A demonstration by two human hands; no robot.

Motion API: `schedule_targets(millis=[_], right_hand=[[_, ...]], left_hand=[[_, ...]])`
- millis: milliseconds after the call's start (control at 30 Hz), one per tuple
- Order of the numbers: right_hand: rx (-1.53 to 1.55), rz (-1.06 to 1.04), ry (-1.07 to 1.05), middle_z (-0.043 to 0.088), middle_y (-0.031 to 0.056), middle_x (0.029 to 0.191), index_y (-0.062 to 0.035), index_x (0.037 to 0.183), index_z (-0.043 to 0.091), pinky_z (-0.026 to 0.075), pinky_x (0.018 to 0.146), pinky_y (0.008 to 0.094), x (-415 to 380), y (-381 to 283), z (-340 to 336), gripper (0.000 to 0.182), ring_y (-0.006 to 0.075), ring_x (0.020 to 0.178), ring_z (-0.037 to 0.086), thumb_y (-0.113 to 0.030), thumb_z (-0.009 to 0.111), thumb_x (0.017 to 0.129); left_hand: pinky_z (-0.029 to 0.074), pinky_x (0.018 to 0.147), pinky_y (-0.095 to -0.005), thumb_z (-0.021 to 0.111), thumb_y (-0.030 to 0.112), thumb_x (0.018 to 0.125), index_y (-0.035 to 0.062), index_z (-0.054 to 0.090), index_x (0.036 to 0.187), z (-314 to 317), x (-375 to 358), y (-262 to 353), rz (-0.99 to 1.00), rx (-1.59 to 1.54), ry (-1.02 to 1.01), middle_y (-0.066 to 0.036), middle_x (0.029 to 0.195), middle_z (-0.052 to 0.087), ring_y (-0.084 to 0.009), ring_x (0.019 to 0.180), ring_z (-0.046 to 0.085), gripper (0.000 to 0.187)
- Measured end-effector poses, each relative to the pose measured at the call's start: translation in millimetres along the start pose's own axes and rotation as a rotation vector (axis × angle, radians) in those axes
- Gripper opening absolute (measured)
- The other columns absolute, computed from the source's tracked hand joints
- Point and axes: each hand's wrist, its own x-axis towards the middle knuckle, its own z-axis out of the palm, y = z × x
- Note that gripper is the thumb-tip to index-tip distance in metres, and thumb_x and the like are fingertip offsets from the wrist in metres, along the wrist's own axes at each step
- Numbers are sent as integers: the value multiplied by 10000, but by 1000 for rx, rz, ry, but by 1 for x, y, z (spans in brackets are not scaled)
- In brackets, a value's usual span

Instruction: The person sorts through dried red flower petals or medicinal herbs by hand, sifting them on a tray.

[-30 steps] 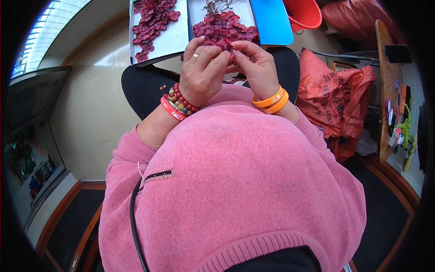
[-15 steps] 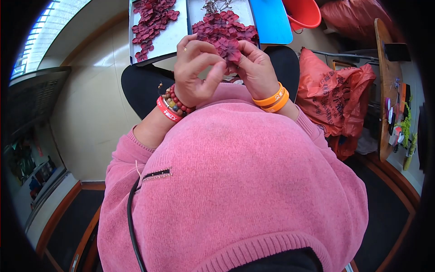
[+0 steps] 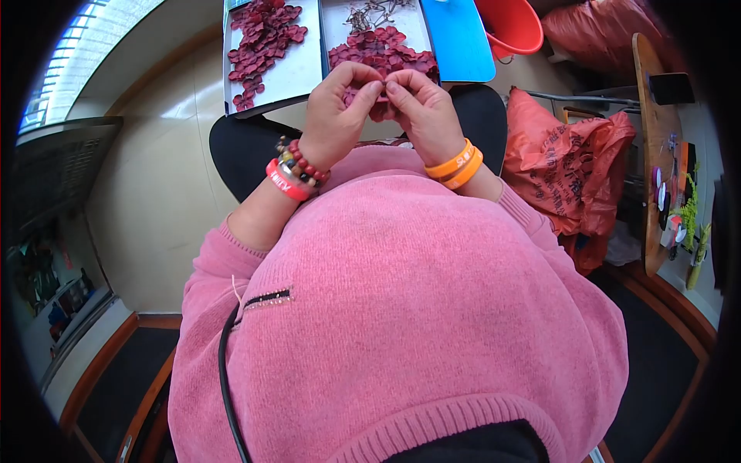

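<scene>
Both hands meet above my lap, fingertips almost touching. My left hand (image 3: 338,109), with a beaded bracelet and a red band at its wrist, is closed in a pinch on a dark red artificial flower (image 3: 382,110). My right hand (image 3: 429,117), wearing orange wristbands, pinches the same flower from the other side. The fingers cover most of it; some petals show between and below the thumbs. Just beyond lies a pile of similar flowers (image 3: 378,51) in the right-hand white-lined tray (image 3: 338,29).
A left-hand white-lined tray (image 3: 299,77) holds more red flowers (image 3: 266,42). Thin brown stems (image 3: 378,14) lie at the back of the right one. A blue board (image 3: 461,42), a red bucket (image 3: 515,29) and a red plastic bag (image 3: 567,166) are to the right.
My left hand was raised with fingers spread beside the flower; it has come in and closed on it. My right hand has turned inward, and the flower is now mostly covered.
</scene>
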Motion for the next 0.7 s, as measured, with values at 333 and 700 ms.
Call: schedule_targets(millis=[333,700], right_hand=[[75,-69,-110,572,27,887,-25,963,535,527,707,255,26,4,-13,86,107,781,600,-97,506,927],[-135,-28,-67,571,20,878,-28,912,554,479,737,229,38,12,-24,87,97,824,575,-111,530,907]], left_hand=[[478,800,-267,555,30,857,-15,494,1109,-10,32,-23,-299,-747,-21,-93,1008,580,-164,929,575,263],[508,754,-312,550,4,851,15,543,1025,-14,46,-49,-403,-634,90,-73,951,601,-185,825,613,174]])
